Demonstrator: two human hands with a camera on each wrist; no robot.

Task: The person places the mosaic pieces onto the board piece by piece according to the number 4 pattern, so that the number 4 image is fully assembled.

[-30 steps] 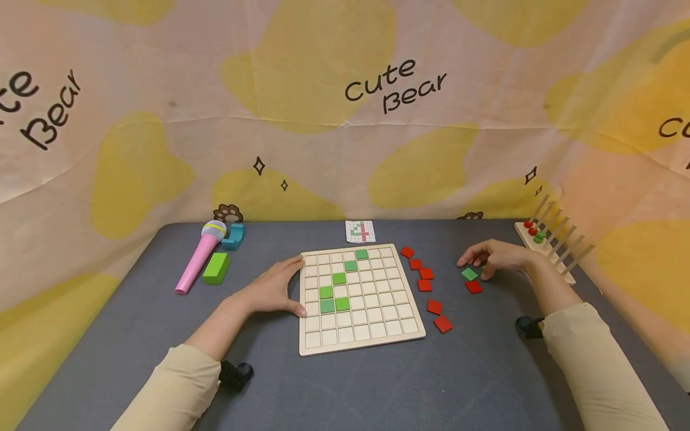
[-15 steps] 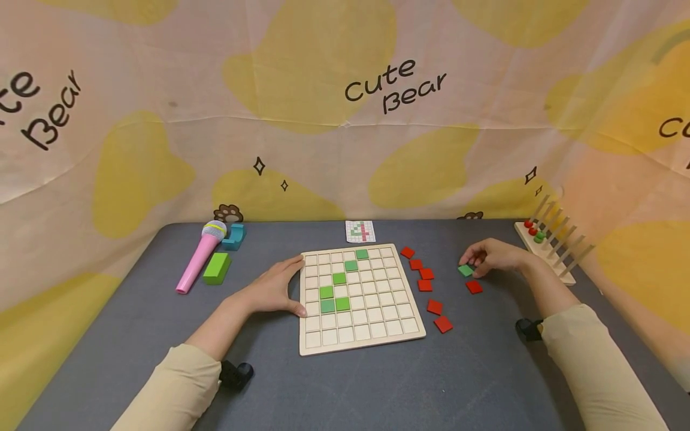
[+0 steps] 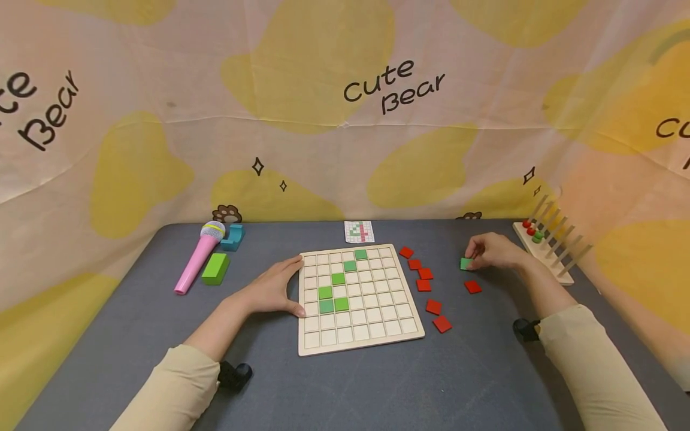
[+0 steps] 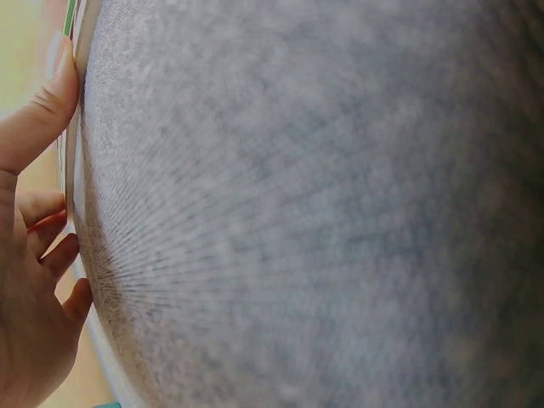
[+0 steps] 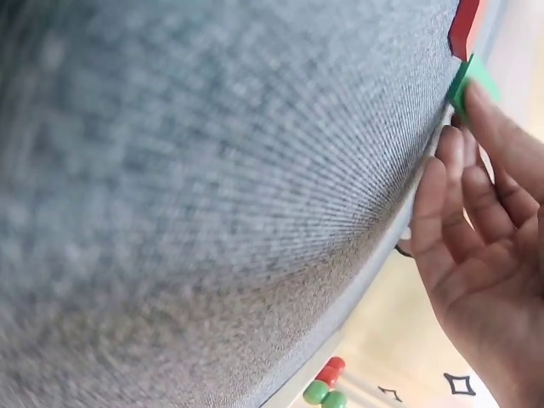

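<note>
A wooden grid board [image 3: 372, 338] lies in the middle of the grey table, with several green tiles [image 3: 333, 292] set in a diagonal shape on it. My left hand [image 3: 272, 289] rests flat against the board's left edge, thumb and fingers touching it [image 4: 53, 102]. My right hand [image 3: 493, 251] pinches a green tile [image 3: 465, 263] just above the table, right of the board; the tile [image 5: 469, 81] shows at my fingertips in the right wrist view. Several red tiles [image 3: 424, 273] lie in a line along the board's right side, one more red tile [image 3: 472, 287] below my right hand.
A pattern card [image 3: 359, 231] lies behind the board. At the back left are a pink toy microphone [image 3: 197, 256], a green block [image 3: 215, 268] and a teal block [image 3: 234, 236]. A wooden peg rack [image 3: 545, 242] with red and green beads stands at the far right. A printed cloth hangs behind.
My right hand closed its fingers on the green tile and lifted it off the table, up and slightly back. The left hand and the board stayed still.
</note>
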